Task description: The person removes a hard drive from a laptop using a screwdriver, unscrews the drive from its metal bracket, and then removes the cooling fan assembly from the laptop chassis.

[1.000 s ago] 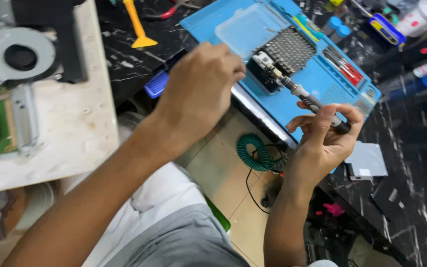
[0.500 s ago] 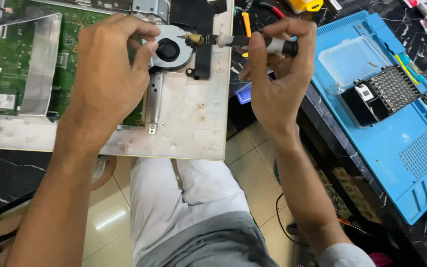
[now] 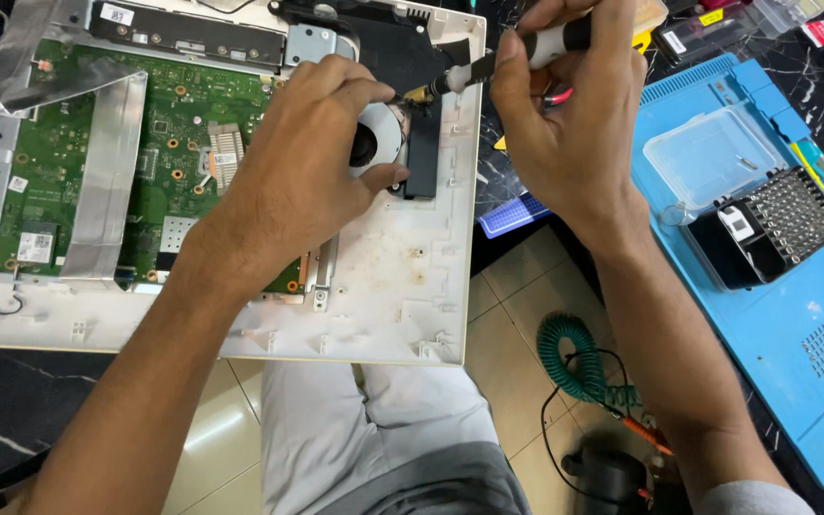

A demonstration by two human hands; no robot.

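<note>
two hands at the cooling fan (image 3: pixel 379 143): left hand (image 3: pixel 302 162) now pressed flat on it, fingers loose; right hand (image 3: pixel 569 124) fingers gripping screwdriver (image 3: pixel 517 55), tip newly brought to the fan's upper edge. green circuit board (image 3: pixel 78 143) left of fan; blue mat (image 3: pixel 774 286) right.

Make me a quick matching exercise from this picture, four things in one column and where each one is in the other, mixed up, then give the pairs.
Things:
1. screwdriver
2. cooling fan
3. coiled green cable
4. bit holder

Places:
A. on the blue mat
B. in the right hand
C. down near the floor
D. under the left hand

Pairs: 1-B, 2-D, 3-C, 4-A
</note>
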